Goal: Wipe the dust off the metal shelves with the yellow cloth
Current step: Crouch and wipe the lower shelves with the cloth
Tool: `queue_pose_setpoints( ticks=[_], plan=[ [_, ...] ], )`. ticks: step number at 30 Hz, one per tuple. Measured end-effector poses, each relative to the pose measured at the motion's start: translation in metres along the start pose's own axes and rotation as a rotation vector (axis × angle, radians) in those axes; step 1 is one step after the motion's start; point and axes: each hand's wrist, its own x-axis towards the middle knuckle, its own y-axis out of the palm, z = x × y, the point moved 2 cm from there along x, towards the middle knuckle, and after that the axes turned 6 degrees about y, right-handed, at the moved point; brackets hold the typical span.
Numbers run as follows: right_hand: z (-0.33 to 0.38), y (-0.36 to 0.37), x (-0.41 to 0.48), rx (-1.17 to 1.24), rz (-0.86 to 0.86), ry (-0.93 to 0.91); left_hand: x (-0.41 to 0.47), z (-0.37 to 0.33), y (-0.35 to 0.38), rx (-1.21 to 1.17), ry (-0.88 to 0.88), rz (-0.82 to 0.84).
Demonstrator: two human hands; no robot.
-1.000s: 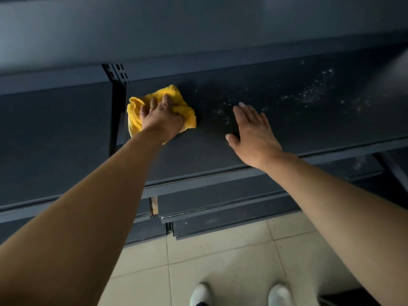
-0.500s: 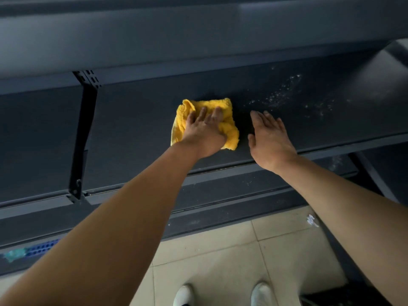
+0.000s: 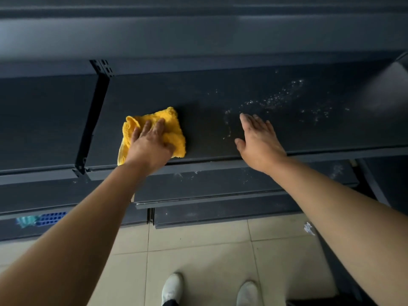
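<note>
A crumpled yellow cloth [image 3: 173,127] lies on a dark metal shelf [image 3: 209,120], near its front edge. My left hand [image 3: 150,143] presses flat on the cloth with straight fingers and covers its near half. My right hand [image 3: 258,140] rests flat on the shelf to the right of the cloth, fingers straight, holding nothing. White dust specks [image 3: 276,99] are scattered on the shelf beyond and to the right of my right hand.
A perforated shelf upright [image 3: 92,120] runs down left of the cloth. Another shelf [image 3: 198,36] hangs above. Lower shelves [image 3: 220,184] with some dust jut out below. Tiled floor [image 3: 198,250] and my white shoes [image 3: 172,288] lie beneath. A paper scrap [image 3: 309,228] lies on the floor.
My left hand slid the cloth right across the shelf, then back toward the front edge and away from my right hand. The right hand stays flat on the shelf.
</note>
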Motion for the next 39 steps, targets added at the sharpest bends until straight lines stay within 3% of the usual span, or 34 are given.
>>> queue_pose_setpoints(
  ticks=[4,16,20,29,39],
  plan=[
    [-0.021,-0.002,-0.001,-0.009,0.021,0.006,0.004,-0.034,0.011,0.033,-0.013,0.042],
    [-0.103,-0.015,-0.008,-0.021,-0.011,0.054,0.035,-0.187,0.069,0.098,0.252,0.095],
    [-0.109,-0.012,-0.005,-0.022,0.008,0.027,0.036,-0.164,0.063,0.061,0.233,0.035],
    [-0.054,-0.002,0.022,0.021,0.006,-0.052,0.051,-0.066,0.02,0.049,-0.007,-0.024],
    [-0.02,0.004,0.055,0.041,-0.02,-0.034,0.119,-0.049,-0.002,-0.001,-0.163,-0.101]
  ],
)
